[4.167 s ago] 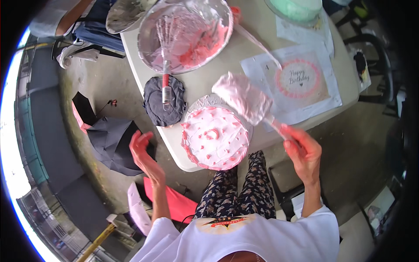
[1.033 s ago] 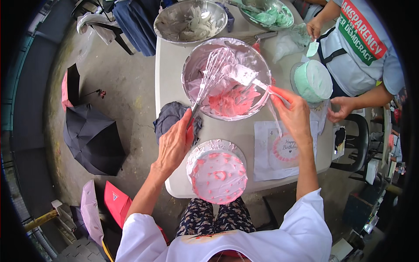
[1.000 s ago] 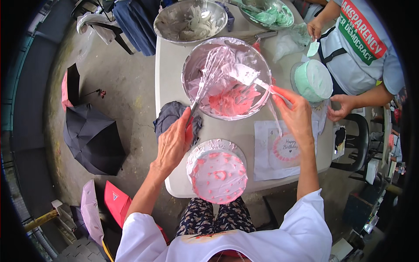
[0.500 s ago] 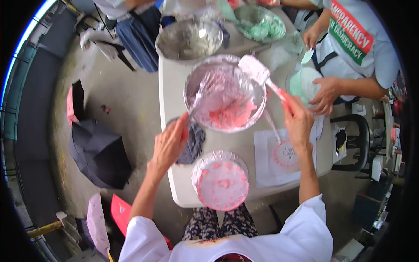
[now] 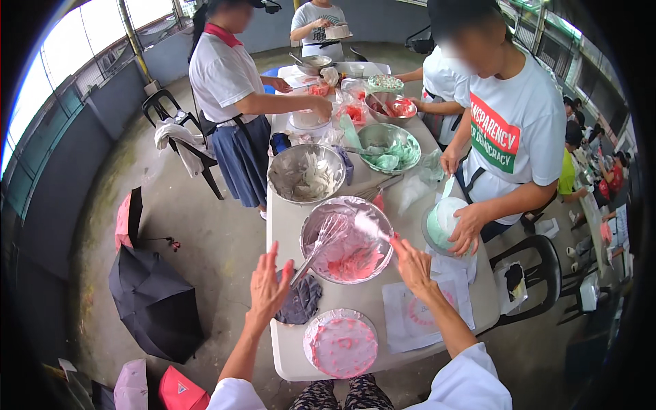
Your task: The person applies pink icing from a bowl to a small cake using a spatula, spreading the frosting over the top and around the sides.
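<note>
Pink frosting coats the metal mixing bowl [image 5: 307, 222] in front of me. A whisk [image 5: 316, 254] leans in it, its handle over the left rim. My left hand [image 5: 268, 287] is open beside that handle, fingers apart and holding nothing. In my right hand [image 5: 414, 268] is a spatula [image 5: 369, 224], gripped by its reddish handle, with its frosting-smeared blade over the bowl's right side. A round cake [image 5: 342, 344], pale with pink-red dabs on top, sits near the table's front edge. Between bowl and cake lies a dark grey cloth [image 5: 301, 301].
A printed sheet [image 5: 429, 309] with a pink ring lies right of the cake. Beyond my bowl stand a bowl of whitish frosting [image 5: 307, 173] and one of green frosting [image 5: 389, 147]. At right, a co-worker spreads green frosting on a cake [image 5: 447, 217]. Umbrellas [image 5: 154, 301] are on the floor.
My view has tilted up, bringing more of the table and people into sight. My left hand has let go of the whisk; the spatula in my right hand has come lower over the bowl.
</note>
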`<state>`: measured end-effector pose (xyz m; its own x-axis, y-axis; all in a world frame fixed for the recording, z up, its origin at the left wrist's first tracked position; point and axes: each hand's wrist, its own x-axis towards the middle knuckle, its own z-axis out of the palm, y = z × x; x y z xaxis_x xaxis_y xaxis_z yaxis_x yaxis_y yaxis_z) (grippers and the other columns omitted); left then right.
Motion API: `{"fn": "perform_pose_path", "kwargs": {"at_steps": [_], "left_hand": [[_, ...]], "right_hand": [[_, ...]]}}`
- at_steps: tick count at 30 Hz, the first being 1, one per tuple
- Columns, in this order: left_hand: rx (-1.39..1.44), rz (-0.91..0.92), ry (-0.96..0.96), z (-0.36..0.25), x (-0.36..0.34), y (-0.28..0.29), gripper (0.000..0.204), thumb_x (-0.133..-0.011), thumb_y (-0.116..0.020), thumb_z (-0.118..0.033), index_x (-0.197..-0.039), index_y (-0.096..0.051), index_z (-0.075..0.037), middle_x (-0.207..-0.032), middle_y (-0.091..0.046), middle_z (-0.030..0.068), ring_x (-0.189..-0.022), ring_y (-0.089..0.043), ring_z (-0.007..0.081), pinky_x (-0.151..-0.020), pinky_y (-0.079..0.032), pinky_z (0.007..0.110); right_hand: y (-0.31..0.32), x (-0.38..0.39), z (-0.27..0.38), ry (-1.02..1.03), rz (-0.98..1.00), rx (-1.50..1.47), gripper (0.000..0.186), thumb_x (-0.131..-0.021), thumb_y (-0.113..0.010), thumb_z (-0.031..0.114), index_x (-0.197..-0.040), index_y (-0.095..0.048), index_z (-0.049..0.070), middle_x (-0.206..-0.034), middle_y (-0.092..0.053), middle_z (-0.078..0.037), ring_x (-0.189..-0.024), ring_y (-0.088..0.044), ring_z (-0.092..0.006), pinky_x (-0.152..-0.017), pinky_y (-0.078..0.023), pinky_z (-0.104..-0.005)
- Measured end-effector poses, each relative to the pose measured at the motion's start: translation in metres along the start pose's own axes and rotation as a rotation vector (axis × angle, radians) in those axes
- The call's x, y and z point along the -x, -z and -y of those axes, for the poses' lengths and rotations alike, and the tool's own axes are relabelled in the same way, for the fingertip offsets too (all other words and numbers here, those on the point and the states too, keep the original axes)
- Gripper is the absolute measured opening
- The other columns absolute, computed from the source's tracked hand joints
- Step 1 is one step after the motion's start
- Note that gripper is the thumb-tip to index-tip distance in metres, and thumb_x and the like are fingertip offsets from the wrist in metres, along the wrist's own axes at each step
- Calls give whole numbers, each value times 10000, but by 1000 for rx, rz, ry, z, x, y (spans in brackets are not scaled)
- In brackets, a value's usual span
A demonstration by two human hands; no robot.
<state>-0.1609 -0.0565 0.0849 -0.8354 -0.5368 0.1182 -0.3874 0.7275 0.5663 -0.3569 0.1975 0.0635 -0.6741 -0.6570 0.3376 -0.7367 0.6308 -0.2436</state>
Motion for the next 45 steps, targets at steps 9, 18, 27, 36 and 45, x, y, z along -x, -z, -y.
{"fn": "perform_pose_path", "kwargs": {"at_steps": [9,18,27,36,45], "left_hand": [[373,-307,178,70,29,-38,384,-920,-461,-222,-1265,-450,-55,-1170,-495,149,-986,-529,278,-849,-421,393],[-101,-147,-105,107,68,-97,417,-828,-576,-201,-1228,-505,-108,-1329,-395,162,-1224,-367,337,-996,-286,457],[-163,-92,-179,112,63,-91,452,-758,-661,-268,-1187,-555,-173,-1272,-435,146,-1147,-420,318,-924,-333,445],[-193,-104,-97,95,61,-90,471,-677,-734,-342,-1085,-573,-169,-1182,-459,117,-1080,-436,305,-843,-358,425],[73,-133,-71,122,60,-98,297,-868,-569,-265,-1091,-569,-69,-1073,-533,145,-1008,-502,316,-873,-393,409]], "right_hand": [[7,5,0,17,-65,12,398,-766,-472,-32,-1131,-548,106,-930,-587,-92,-643,-605,-336,-544,-484,-435],[12,15,24,-28,-25,27,439,-761,-490,-54,-1161,-528,122,-910,-581,-102,-685,-605,-325,-548,-477,-426],[9,25,32,-149,-173,-49,379,-809,-497,-12,-1154,-552,134,-862,-582,-101,-696,-599,-335,-574,-465,-442],[7,50,54,-252,-292,-213,285,-854,-527,46,-1136,-564,69,-975,-619,-118,-815,-609,-331,-658,-489,-386],[38,101,63,-629,-404,-1080,200,-930,-478,126,-1078,-533,4,-871,-532,-5,-739,-487,-103,-692,-424,-227]]}}
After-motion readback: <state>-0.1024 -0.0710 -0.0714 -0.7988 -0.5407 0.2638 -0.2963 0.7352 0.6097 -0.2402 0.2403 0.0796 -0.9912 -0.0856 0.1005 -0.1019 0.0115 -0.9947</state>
